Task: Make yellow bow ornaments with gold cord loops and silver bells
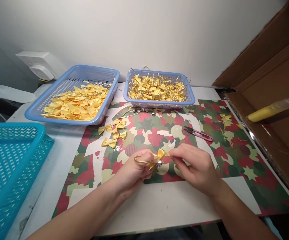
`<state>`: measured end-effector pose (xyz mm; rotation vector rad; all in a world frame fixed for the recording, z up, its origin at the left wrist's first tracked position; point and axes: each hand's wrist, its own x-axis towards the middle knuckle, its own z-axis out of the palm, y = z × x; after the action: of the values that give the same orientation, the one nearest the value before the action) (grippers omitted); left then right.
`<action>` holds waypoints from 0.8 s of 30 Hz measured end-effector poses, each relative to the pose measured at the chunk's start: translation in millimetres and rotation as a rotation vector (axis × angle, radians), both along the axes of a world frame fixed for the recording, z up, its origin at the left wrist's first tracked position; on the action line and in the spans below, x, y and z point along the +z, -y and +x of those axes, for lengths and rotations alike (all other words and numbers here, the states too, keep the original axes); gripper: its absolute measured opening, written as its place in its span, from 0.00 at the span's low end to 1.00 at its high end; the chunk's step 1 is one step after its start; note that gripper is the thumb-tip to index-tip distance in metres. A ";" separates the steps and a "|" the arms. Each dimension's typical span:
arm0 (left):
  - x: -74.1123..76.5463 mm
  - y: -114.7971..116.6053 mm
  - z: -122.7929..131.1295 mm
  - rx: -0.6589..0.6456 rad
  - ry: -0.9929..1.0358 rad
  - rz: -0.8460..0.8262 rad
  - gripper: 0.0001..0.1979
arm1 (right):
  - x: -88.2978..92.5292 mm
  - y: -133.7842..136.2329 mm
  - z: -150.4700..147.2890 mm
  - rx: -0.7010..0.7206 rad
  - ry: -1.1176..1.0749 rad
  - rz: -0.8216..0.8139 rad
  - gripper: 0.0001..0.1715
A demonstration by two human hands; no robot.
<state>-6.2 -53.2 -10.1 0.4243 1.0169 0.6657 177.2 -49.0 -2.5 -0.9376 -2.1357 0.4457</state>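
Between my two hands, over the near part of the patterned sheet, is a yellow ribbon bow (161,153) with a silver jingle bell (159,163) at its lower side. A gold cord loop (139,161) curves out to the left across my fingers. My left hand (141,168) pinches the left side of the bow and the cord. On the other side, the thumb and forefinger of my right hand (196,168) close on the bow's right end. Farther left on the sheet lie several loose yellow bows (109,142). Pink thread snips (199,133) rest beyond my right hand.
Blue baskets hold loose bows (31,111) and bows with cords (159,105). Several bells (142,110) and gold cords lie before them. A teal basket (38,133) is at left. Cardboard (271,73), with a yellow tube (266,111), borders the right; a bow (225,117) lies nearby.
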 end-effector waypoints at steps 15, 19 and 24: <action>-8.9 6.2 5.2 0.154 0.018 0.098 0.21 | -17.3 12.6 -17.4 -0.137 -0.264 -0.402 0.09; -7.3 6.7 4.1 0.207 -0.080 0.157 0.16 | -21.2 16.3 -23.4 -0.149 -0.430 -0.641 0.10; -1.2 4.0 2.9 0.293 -0.179 0.258 0.14 | -21.5 15.3 -23.0 -0.175 -0.440 -0.647 0.06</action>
<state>-3.3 -57.2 -11.2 0.5735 1.1793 1.0432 154.1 -64.3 -24.0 -1.2242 -1.5064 1.1753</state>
